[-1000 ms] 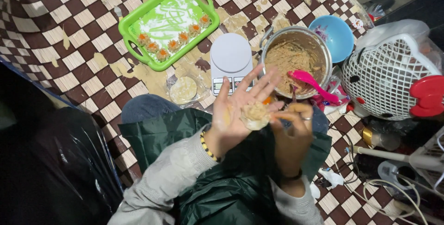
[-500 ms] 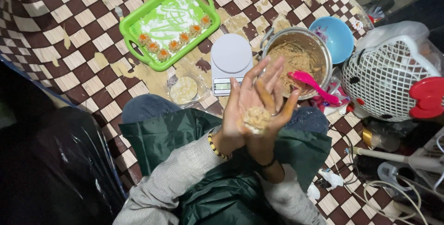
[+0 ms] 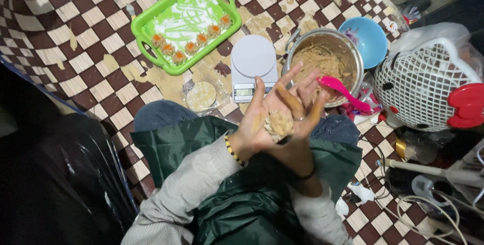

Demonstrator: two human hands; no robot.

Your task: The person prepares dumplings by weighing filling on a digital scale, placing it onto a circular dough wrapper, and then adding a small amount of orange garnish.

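Note:
My left hand [image 3: 256, 120], with a bead bracelet at the wrist, is palm up over my lap, fingers spread. A beige dumpling [image 3: 279, 124] with a mound of filling lies in it. My right hand [image 3: 307, 105] presses against the left from the right, its fingers curled round the dumpling, so both hands cup it. Just beyond the hands stands a metal bowl [image 3: 353, 53] of beige filling with a pink spatula [image 3: 339, 88] in it. A white kitchen scale [image 3: 252, 58] sits left of the bowl.
A green tray [image 3: 151, 56] with several orange-topped dumplings lies at the far left on the checkered mat [image 3: 91, 63]. Round wrappers [image 3: 201, 96] lie in plastic near my knee. A blue bowl [image 3: 370, 38], a white basket [image 3: 428, 86], cables and a black bag [image 3: 65, 174] surround me.
My right hand has come in from the right and closed against my left palm around the dumpling; a second ago the two hands were side by side.

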